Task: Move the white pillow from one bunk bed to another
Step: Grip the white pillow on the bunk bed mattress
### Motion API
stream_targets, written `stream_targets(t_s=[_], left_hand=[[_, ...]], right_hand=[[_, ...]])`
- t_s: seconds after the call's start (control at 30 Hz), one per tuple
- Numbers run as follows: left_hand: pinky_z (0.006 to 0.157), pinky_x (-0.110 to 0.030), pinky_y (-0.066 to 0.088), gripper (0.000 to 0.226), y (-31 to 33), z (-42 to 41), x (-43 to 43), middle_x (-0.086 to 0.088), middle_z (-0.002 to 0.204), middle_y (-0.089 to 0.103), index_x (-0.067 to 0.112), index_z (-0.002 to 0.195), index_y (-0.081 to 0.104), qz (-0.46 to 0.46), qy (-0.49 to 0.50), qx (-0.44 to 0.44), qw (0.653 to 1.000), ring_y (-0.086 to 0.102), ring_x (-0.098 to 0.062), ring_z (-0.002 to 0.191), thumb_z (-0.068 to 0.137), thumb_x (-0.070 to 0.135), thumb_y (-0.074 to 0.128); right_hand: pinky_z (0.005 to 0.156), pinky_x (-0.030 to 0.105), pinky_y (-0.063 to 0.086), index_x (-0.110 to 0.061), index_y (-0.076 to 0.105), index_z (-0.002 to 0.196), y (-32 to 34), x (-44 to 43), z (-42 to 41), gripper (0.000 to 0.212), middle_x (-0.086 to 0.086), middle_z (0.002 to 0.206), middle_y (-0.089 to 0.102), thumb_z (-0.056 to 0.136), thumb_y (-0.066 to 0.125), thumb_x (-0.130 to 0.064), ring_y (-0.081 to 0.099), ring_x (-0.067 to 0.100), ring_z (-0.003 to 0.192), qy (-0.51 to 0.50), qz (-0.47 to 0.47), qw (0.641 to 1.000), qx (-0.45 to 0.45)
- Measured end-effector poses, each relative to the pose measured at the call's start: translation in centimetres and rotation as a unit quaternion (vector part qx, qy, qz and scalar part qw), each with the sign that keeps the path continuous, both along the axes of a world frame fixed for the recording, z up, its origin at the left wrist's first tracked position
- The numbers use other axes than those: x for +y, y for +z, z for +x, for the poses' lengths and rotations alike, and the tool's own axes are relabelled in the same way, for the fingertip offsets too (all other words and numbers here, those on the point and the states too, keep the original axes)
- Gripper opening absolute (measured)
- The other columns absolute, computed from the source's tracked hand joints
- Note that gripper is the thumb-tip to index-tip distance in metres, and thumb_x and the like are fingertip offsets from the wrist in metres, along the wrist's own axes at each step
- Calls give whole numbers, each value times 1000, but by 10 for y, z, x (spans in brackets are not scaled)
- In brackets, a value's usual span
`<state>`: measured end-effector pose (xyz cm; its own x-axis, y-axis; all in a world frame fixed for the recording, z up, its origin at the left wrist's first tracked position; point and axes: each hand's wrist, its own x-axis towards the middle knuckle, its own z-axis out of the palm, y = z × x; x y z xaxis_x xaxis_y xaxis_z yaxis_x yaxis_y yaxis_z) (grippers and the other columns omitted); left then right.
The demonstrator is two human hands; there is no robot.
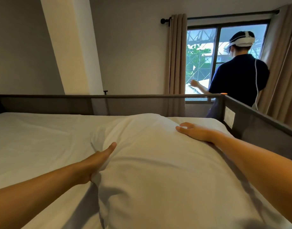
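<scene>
A large white pillow (155, 156) lies on the white sheet of an upper bunk mattress (34, 138), toward the right end. My left hand (95, 162) presses against the pillow's left side, fingers tucked along its edge. On the pillow's far right corner rests my right hand (196, 131), fingers spread and flat. Whether either hand truly grips the fabric is not visible. Both forearms reach in from the bottom of the view.
A grey mesh guard rail (125, 103) runs along the far side and the right end of the bunk. Beyond it a person (239, 75) in a dark shirt with a headset stands at a curtained window (203, 61). A slanted white beam (71, 47) crosses the wall.
</scene>
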<state>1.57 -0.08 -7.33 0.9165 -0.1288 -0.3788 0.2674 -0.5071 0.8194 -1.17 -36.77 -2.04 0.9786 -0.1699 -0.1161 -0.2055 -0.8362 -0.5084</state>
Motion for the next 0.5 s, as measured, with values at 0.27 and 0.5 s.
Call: stream_targets(t_s=[0.27,0.5], left_hand=[[110,-52,35,111,-11,-21,-19,3,155,32,50,146,5,-127,17,-25,991,41,-30,134,53,90,52],[103,-52,39,103,-7,-31,-40,-4,158,21,44,145,-8,-135,58,-131,980,37,-35,135,65,79,48]], right_hand=[[114,42,24,-36,29,149,-27,-31,-4,115,-5,157,33,51,36,-96,35,21,140,22,147,989,13],[120,36,15,-28,31,149,-42,-29,-1,116,-3,159,28,53,51,-89,23,17,147,26,253,965,-71]])
